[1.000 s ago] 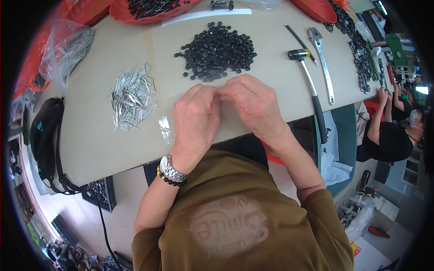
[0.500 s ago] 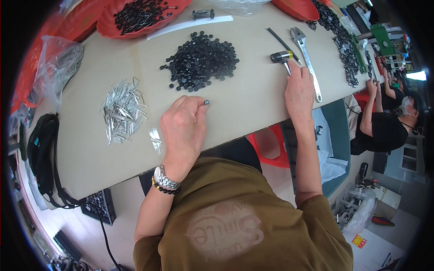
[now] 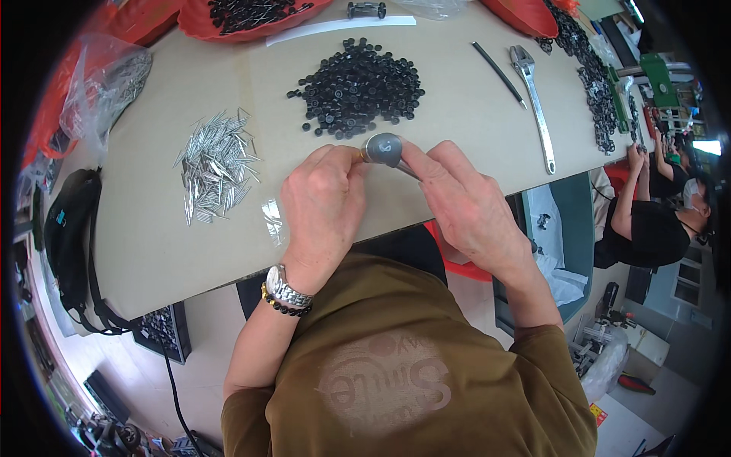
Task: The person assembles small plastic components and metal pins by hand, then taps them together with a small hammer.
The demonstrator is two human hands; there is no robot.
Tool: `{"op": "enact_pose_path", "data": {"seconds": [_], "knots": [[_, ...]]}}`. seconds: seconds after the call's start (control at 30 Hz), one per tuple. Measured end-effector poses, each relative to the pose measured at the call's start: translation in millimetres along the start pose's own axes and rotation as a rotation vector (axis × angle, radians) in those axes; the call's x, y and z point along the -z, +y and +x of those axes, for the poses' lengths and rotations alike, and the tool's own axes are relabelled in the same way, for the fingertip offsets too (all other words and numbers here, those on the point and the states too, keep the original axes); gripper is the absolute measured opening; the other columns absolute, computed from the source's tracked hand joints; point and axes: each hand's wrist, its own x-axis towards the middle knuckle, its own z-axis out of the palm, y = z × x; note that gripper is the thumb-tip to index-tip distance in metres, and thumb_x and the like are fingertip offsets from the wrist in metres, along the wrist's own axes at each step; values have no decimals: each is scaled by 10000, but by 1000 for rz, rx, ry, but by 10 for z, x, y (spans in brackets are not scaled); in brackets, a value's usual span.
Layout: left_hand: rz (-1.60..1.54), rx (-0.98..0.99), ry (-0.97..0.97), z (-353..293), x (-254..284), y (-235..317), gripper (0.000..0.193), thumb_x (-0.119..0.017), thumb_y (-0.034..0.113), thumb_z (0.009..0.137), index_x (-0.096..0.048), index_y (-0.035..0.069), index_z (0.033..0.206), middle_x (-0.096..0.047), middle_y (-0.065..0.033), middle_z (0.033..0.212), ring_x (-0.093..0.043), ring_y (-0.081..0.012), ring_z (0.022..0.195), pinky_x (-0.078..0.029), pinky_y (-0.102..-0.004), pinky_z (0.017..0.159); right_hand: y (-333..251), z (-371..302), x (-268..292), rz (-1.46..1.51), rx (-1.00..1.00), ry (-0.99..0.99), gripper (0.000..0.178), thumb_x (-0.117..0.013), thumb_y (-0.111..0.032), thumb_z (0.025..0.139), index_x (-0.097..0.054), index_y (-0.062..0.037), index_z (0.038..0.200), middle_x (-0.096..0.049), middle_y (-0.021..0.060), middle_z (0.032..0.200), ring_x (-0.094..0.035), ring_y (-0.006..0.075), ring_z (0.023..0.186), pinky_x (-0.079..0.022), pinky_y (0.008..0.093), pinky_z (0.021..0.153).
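My left hand [image 3: 324,202] is closed in a pinch over the tabletop [image 3: 228,263]; the small round dark piece between its fingertips half a second ago is now hidden by the mallet head. Gripped by its metal handle, a small mallet [image 3: 383,149] is in my right hand [image 3: 468,209], its round grey face right at the left fingertips. Beyond both hands lies a heap of small black wheel-like pieces [image 3: 358,87]. A pile of thin silver metal pins [image 3: 217,164] is left of my left hand, beside a small clear plastic piece [image 3: 272,221].
An adjustable wrench [image 3: 537,110] and a dark pen-like rod [image 3: 499,74] lie to the right. At the far side are a red tray [image 3: 251,27] of black-headed pins, a white strip [image 3: 343,29] and a two-wheeled axle piece [image 3: 366,10]. Black chain-like parts [image 3: 598,99] line the right edge.
My right hand has picked the mallet up from beside the wrench and brought it left to my left fingertips. The view has shifted slightly; my left hand stays pinched.
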Motion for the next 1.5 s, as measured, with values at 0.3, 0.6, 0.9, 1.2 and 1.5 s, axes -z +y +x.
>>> {"op": "enact_pose_path", "data": {"seconds": [0.3,0.6,0.9,1.2,1.5], "knots": [[-3,22,5,23,21,7,56,-735,14,798,-697,2,836,-674,-141,791,-669,-353,724,-521,-439,636,-83,63,160,45,25,19,625,-578,52,850,-503,-46,1463,-507,142,1013,-619,371,728,-536,457,617],[-65,7,30,6,-21,-44,42,-737,15,807,-707,8,836,-691,-140,794,-679,-347,725,-529,-430,642,-27,100,146,17,-1,-1,597,-543,51,869,-499,-30,1459,-507,162,1002,-625,388,723,-528,474,628],[-63,17,27,13,-16,-17,27,-730,15,815,-715,6,836,-701,-138,796,-681,-333,709,-529,-417,637,-14,89,108,0,-17,-60,622,-543,52,864,-487,-40,1477,-509,151,1013,-623,385,720,-540,469,642],[32,42,-16,14,24,19,25,-725,20,817,-715,2,830,-701,-141,794,-680,-338,708,-528,-421,639,-17,25,31,-37,39,-27,645,-566,41,854,-482,-36,1489,-500,134,1007,-618,350,744,-535,449,618],[21,43,-6,73,14,5,30,-713,7,811,-728,9,837,-706,-145,806,-682,-342,713,-529,-426,643,-19,60,8,-29,14,-13,612,-568,20,878,-484,-26,1482,-491,126,983,-617,329,737,-525,442,597]]}}
